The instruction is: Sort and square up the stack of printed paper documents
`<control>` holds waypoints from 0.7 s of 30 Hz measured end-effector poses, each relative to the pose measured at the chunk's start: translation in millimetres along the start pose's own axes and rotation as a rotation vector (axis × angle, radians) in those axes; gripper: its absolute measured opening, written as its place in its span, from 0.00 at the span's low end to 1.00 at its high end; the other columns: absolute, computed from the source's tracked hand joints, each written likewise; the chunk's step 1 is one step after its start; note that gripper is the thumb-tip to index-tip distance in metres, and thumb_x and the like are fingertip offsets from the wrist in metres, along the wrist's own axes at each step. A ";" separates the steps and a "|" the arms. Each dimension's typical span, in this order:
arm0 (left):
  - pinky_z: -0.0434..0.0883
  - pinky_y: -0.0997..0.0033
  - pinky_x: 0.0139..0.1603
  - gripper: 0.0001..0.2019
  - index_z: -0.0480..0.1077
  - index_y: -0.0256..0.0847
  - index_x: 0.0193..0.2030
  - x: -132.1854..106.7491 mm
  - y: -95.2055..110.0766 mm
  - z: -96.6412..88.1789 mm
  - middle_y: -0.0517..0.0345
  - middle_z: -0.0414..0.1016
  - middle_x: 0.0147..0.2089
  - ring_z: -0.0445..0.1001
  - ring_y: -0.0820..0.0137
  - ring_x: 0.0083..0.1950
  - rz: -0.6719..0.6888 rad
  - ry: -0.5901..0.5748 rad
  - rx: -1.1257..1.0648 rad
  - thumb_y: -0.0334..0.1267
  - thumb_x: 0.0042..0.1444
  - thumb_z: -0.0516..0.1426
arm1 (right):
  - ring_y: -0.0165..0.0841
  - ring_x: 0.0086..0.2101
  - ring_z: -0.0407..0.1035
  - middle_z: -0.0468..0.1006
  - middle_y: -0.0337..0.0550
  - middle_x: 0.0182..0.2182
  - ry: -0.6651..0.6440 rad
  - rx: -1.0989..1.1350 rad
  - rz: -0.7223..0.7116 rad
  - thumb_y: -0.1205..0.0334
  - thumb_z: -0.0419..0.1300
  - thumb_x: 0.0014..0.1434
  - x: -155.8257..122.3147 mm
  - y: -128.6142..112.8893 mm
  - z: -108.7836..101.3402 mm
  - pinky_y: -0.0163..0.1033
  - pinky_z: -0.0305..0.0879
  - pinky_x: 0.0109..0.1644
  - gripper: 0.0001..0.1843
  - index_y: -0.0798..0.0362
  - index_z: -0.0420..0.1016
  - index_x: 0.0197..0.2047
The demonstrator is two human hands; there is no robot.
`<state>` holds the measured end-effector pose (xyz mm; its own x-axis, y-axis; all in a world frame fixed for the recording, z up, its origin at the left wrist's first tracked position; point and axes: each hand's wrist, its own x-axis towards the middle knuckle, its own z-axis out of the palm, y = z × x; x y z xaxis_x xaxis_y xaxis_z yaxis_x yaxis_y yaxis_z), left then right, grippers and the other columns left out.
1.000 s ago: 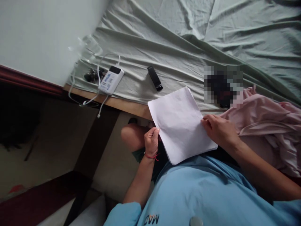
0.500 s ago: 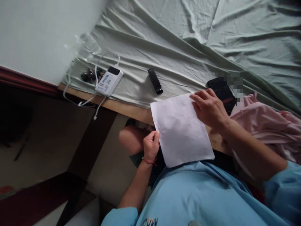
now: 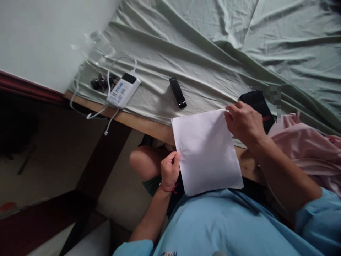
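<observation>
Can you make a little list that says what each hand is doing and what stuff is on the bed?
left hand: pinches the near left edge of the white paper
right hand: grips the paper's far right corner
bed sheet: pale green, wrinkled
on the sheet: white power bank with cable, small black stick, dark phone
right side: pink cloth
</observation>
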<state>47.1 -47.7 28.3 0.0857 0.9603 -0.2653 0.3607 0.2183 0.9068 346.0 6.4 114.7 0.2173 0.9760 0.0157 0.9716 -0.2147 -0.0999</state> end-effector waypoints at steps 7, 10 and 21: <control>0.59 0.76 0.27 0.21 0.73 0.36 0.32 -2.2 -1.1 3.4 0.61 0.62 0.24 0.57 0.75 0.26 -0.032 0.034 -0.023 0.53 0.65 0.56 | 0.34 0.31 0.68 0.79 0.48 0.44 -0.129 -0.010 0.094 0.54 0.49 0.71 -29.9 2.0 2.9 0.40 0.44 0.30 0.19 0.49 0.81 0.46; 0.59 0.76 0.27 0.21 0.73 0.36 0.32 -2.9 -1.0 4.9 0.60 0.63 0.24 0.59 0.74 0.26 -0.040 0.053 -0.038 0.54 0.65 0.55 | 0.33 0.30 0.67 0.80 0.47 0.42 -0.110 0.017 0.126 0.56 0.49 0.71 -30.4 2.0 5.4 0.40 0.45 0.31 0.19 0.49 0.82 0.45; 0.60 0.76 0.30 0.21 0.73 0.36 0.33 -0.2 14.0 5.2 0.60 0.66 0.26 0.62 0.74 0.28 0.039 0.070 0.111 0.53 0.67 0.54 | 0.36 0.32 0.70 0.80 0.47 0.37 0.020 0.182 0.101 0.58 0.51 0.68 -23.9 5.8 17.0 0.40 0.56 0.33 0.17 0.50 0.82 0.43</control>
<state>57.0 -45.8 39.3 0.0378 0.9783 -0.2037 0.4594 0.1640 0.8730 344.9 -17.6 96.8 0.3166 0.9484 0.0162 0.9120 -0.2997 -0.2800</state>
